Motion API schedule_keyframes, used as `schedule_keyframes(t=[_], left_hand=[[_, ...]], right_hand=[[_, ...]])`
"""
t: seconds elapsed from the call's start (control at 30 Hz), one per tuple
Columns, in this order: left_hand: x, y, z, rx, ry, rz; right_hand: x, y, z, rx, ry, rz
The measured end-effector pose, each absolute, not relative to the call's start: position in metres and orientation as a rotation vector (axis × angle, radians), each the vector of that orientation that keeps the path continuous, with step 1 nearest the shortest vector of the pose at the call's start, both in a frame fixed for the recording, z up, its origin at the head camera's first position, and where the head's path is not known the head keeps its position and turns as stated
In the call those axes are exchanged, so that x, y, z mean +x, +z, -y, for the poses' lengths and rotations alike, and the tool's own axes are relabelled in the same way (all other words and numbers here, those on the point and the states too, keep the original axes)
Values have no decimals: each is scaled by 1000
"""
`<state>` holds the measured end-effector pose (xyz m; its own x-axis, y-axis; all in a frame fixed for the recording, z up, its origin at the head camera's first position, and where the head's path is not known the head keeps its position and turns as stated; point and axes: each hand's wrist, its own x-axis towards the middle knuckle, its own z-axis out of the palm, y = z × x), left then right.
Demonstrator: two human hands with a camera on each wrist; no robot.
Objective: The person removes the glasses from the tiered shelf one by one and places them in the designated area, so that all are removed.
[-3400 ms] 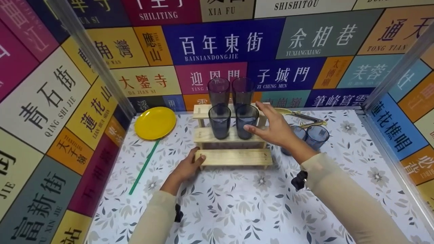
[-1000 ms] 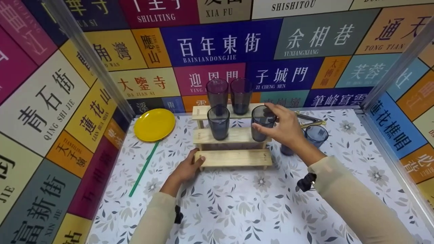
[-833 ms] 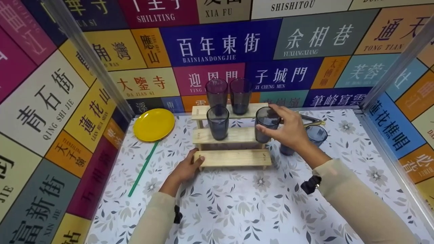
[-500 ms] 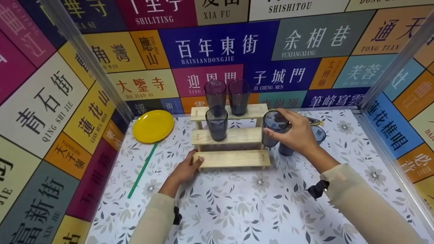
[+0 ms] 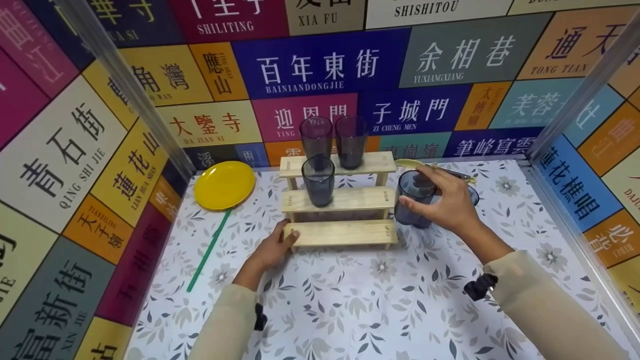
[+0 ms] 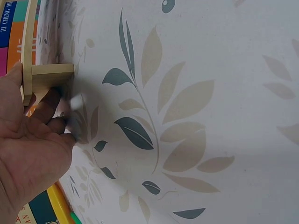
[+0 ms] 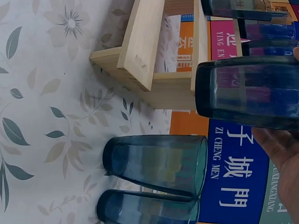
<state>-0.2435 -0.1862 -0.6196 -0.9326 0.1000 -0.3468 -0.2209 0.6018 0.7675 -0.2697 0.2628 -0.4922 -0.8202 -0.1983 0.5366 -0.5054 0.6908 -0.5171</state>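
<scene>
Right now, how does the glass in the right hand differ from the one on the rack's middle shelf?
The held glass is gripped by the right hand, while neither of the hands touches the middle-shelf glass.
The held glass is up in the air, to the right of the wooden rack; the middle-shelf glass stands on that rack, toward its left end.
Both are dark, see-through tumblers with their mouths up.

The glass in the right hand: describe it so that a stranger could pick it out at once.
Find the three-tier wooden stand, then look just right of it in the head view. There, the right hand grips a smoky, see-through glass, the only one held.
</scene>
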Motion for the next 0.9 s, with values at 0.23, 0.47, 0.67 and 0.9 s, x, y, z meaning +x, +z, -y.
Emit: schedule_keyframes(t=[0.23,0.47,0.67,0.9], left_hand=[[-243,-619,186,-126,1250,-2455],[-242,-616,186,-130,1255,-2437],[-244,-623,188,-107,1243,-2448],[-243,-620,186,-121,1230,-2478]], right_hand=[[-264,-498,-271,522,971,2480],[-259,-505,-277,491,977,2523],[-251,-515,-284,478,975,2547],[-246,-525,-292,498,977,2535]])
